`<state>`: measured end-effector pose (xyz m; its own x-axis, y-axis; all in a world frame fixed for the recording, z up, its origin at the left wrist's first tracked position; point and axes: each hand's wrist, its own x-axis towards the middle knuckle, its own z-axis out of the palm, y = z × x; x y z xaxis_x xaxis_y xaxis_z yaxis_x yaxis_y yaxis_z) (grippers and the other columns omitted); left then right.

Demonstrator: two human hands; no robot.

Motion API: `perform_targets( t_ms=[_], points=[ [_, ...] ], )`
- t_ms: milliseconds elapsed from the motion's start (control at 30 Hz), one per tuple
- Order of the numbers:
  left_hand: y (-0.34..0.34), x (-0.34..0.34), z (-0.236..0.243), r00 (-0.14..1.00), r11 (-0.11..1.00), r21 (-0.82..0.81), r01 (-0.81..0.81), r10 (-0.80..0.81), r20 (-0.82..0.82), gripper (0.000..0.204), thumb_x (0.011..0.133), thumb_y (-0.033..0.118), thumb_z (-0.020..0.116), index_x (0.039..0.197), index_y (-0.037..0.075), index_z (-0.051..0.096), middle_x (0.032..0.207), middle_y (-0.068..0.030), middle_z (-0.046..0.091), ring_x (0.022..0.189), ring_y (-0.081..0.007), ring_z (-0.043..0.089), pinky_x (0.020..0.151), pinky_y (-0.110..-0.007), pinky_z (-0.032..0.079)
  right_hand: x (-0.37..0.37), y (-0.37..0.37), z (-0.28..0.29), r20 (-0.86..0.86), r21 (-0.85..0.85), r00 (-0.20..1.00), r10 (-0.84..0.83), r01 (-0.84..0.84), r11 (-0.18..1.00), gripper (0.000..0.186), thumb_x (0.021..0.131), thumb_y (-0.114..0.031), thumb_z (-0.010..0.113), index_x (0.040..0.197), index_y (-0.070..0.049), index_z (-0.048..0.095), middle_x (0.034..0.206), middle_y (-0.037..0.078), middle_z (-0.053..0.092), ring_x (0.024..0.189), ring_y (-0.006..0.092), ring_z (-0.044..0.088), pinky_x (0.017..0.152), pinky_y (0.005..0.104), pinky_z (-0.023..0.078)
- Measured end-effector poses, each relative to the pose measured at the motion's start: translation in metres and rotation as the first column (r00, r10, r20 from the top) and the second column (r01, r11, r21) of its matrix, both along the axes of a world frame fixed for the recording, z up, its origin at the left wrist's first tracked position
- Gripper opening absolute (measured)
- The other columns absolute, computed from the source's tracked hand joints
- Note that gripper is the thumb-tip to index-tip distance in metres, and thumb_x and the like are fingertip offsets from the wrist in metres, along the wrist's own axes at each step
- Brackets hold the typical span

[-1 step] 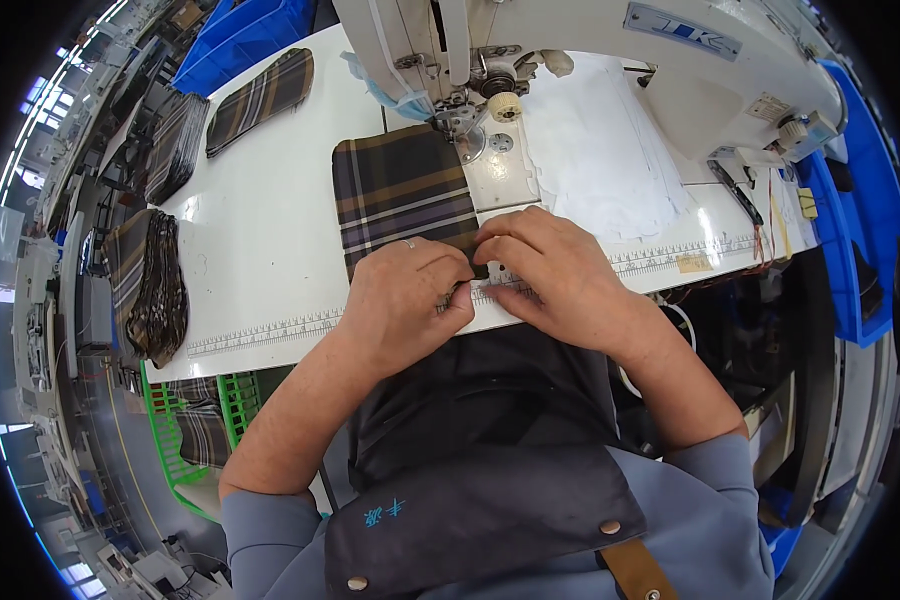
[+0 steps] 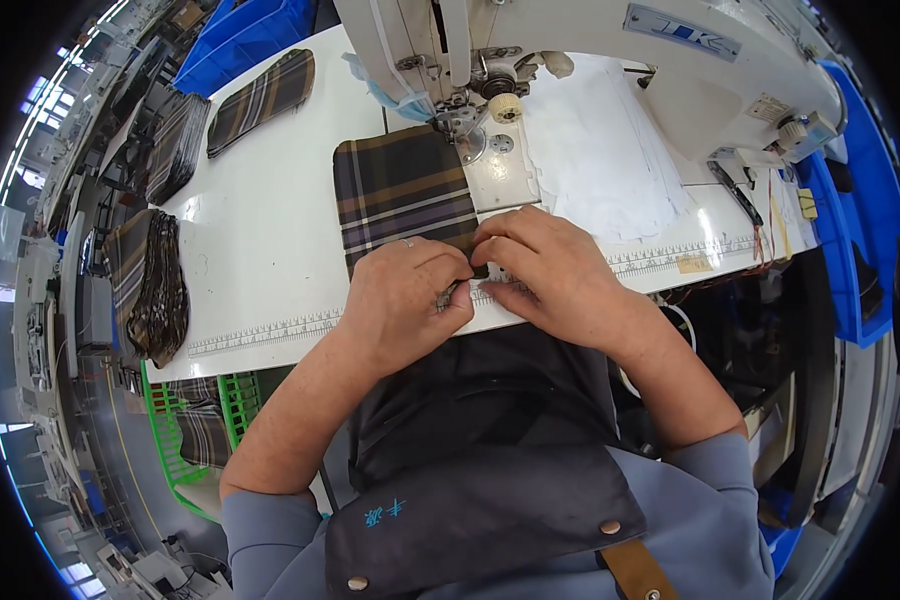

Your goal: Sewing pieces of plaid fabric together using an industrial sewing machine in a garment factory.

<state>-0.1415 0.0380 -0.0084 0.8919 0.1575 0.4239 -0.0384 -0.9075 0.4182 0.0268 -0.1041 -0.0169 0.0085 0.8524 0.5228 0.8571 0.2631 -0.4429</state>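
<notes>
A dark plaid fabric piece (image 2: 400, 185) with brown, purple and white stripes lies flat on the white sewing table (image 2: 250, 250), its top edge by the presser foot of the sewing machine (image 2: 470, 130). My left hand (image 2: 395, 300) pinches the piece's lower right corner, fingers curled and thumb tucked in. Just right of it, my right hand (image 2: 545, 280) holds the same corner with bent fingertips, its thumb low over the printed ruler strip (image 2: 270, 330). The corner itself is mostly hidden under my fingers.
Plaid stacks (image 2: 145, 280) (image 2: 175, 145) and another piece (image 2: 260, 100) lie left. White sheets (image 2: 605, 145) and black snips (image 2: 738, 190) are right. Blue bins (image 2: 240, 40) (image 2: 860, 260) flank the table; a green basket (image 2: 170, 440) with plaid pieces sits below left.
</notes>
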Motion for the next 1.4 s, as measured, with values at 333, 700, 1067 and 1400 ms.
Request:
perform_targets(
  t_ms=[333, 700, 1067, 1400],
  points=[
    [0.002, -0.012, -0.003, 0.995, 0.966, 0.257, -0.022, -0.005, 0.104, 0.033, 0.074, 0.008, 0.076, 0.106, 0.003, 0.07, 0.102, -0.0086, 0.073, 0.094, -0.0256, 0.071, 0.085, -0.037, 0.055, 0.0, 0.009, -0.009, 0.081, 0.109, 0.997, -0.007, -0.002, 0.994, 0.011, 0.075, -0.013, 0.07, 0.079, -0.009, 0.061, 0.079, 0.002, 0.059, 0.078, 0.0234, 0.062, 0.065, 0.0383, 0.053],
    [0.013, -0.014, 0.019, 0.974, 0.97, 0.176, 0.166, -0.133, -0.185, 0.026, 0.085, 0.013, 0.071, 0.11, 0.005, 0.073, 0.107, -0.008, 0.074, 0.101, -0.0269, 0.072, 0.091, -0.039, 0.055, -0.008, 0.009, -0.008, 0.231, 0.133, 0.972, -0.034, 0.003, 0.991, 0.012, 0.068, -0.015, 0.068, 0.073, -0.012, 0.057, 0.073, 0.001, 0.053, 0.072, 0.0197, 0.058, 0.061, 0.0348, 0.047],
    [0.039, 0.017, 0.004, 0.981, 0.996, 0.052, 0.073, -0.062, -0.186, 0.04, 0.084, 0.019, 0.075, 0.121, 0.007, 0.068, 0.139, -0.0087, 0.061, 0.131, -0.029, 0.056, 0.109, -0.045, 0.044, 0.0, 0.015, -0.004, 0.249, 0.1, 0.968, 0.041, -0.067, 0.993, 0.012, 0.066, -0.014, 0.067, 0.071, -0.011, 0.057, 0.072, 0.002, 0.052, 0.071, 0.02, 0.058, 0.059, 0.0351, 0.046],
    [0.065, 0.037, 0.0, 0.988, 0.995, 0.094, 0.036, -0.021, -0.154, 0.032, 0.087, 0.016, 0.072, 0.118, 0.009, 0.071, 0.136, -0.0087, 0.062, 0.128, -0.029, 0.057, 0.105, -0.044, 0.044, 0.023, 0.05, 0.001, 0.275, 0.071, 0.961, 0.019, -0.04, 0.997, 0.011, 0.071, -0.012, 0.071, 0.071, -0.009, 0.061, 0.072, 0.003, 0.058, 0.067, 0.0224, 0.061, 0.061, 0.0381, 0.048]
  ],
)
